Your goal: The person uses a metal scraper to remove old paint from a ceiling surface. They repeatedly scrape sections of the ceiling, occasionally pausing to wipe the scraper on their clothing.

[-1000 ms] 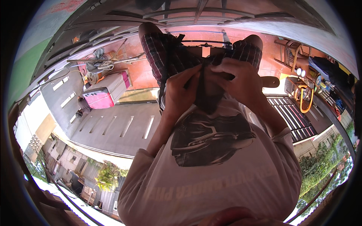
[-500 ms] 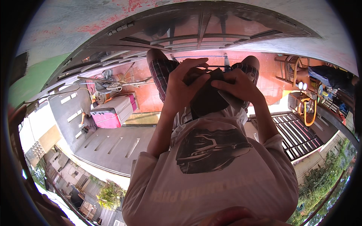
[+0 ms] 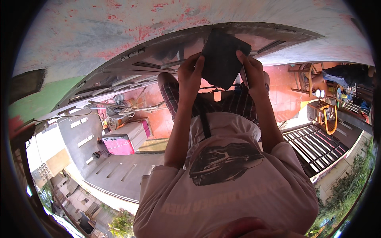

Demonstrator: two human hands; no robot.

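Note:
A dark, flat, roughly square piece (image 3: 222,59), like black cloth or a soft pouch, is held up over my lap with a pointed lower corner. My left hand (image 3: 190,73) pinches its left edge between thumb and fingers. On the opposite edge, my right hand (image 3: 253,73) grips it with the thumb on the near face. A narrow greyish edge shows beneath the right hand; I cannot tell what it belongs to. A dark strap (image 3: 204,125) lies over my white shirt (image 3: 226,139). Below the piece, a small pale tab (image 3: 217,96) hangs by my checked shorts.
Ahead stands a dark framed glass panel (image 3: 158,59) against a worn painted wall (image 3: 119,27). Left on the reddish floor (image 3: 160,121) are a pink-and-grey block (image 3: 127,139) and a bucket (image 3: 115,123). A wooden chair (image 3: 305,77), an orange curved frame (image 3: 329,121) and a person (image 3: 343,75) are at right.
Both hands have lifted the dark piece up and away from my lap, and it now hangs more spread out. The view has tilted slightly toward the wall.

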